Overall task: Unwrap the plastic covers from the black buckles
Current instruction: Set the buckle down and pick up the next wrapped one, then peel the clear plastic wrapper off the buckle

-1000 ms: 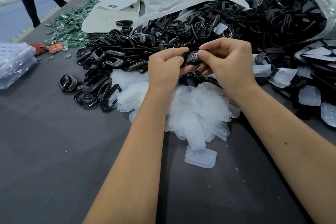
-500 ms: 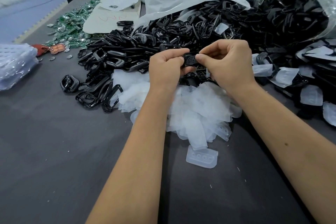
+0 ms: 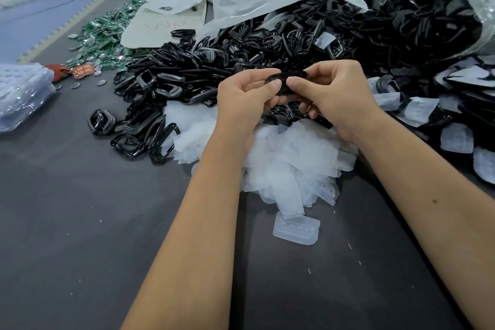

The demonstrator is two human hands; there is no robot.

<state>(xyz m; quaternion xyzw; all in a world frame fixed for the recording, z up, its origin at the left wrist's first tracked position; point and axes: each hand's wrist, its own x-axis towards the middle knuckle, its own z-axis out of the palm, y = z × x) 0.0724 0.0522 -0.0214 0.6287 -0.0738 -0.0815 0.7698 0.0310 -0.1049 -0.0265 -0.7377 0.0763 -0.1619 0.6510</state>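
At the centre of the frame, the left hand (image 3: 242, 99) and right hand (image 3: 337, 94) pinch one black buckle (image 3: 285, 80) between curled fingers, thumbs nearly touching. Whether its plastic cover is still on seems unclear. Below lies a heap of clear covers (image 3: 289, 161), above it the buckle pile (image 3: 214, 61).

Black buckle (image 3: 284, 82) glossy, held up between both hands' thumbs and fingers above the piles, long side roughly level. Big heap of bare black buckles (image 3: 214, 67) on the dark table, spilling from a clear bag. Pile of loose translucent white plastic covers (image 3: 289, 163) under the hands; one cover (image 3: 296, 229) lies apart, flat. Still-wrapped buckles (image 3: 434, 104) at right.
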